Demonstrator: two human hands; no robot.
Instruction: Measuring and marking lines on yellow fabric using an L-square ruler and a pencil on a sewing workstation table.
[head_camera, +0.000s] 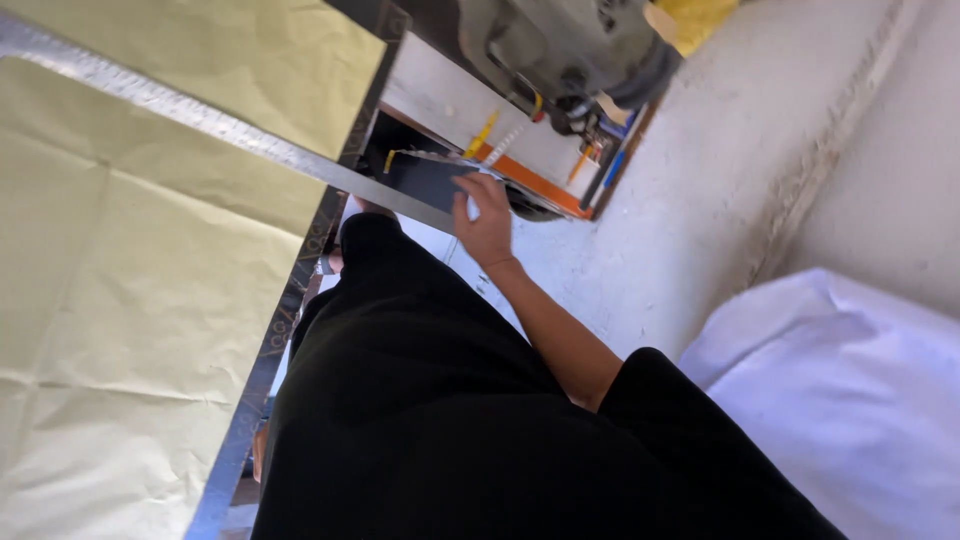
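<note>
Looked down over a table (262, 355) with a patterned dark edge, spread with creased pale yellow-green paper (130, 280) and crossed by a long metal ruler (210, 122) running slantwise from upper left toward the centre. Beyond lay a rough whitewashed floor (720, 180), a white cloth bundle (850, 390) at lower right, and a grey sewing machine (560, 50) on a white-topped, orange-edged stand (530, 175) at the top. Held low beside the stand was a flat dark card-like sheet (425, 178) — long axis roughly level across the view, its far end pointing left toward the table's edge. Reached forward with the right hand (485, 220), bare forearm stretched out from a black sleeve, fingers curled over the sheet's right end in a grasp. Left hand hidden — grip impossible to tell. Black clothing (430, 430) filled the lower middle.
</note>
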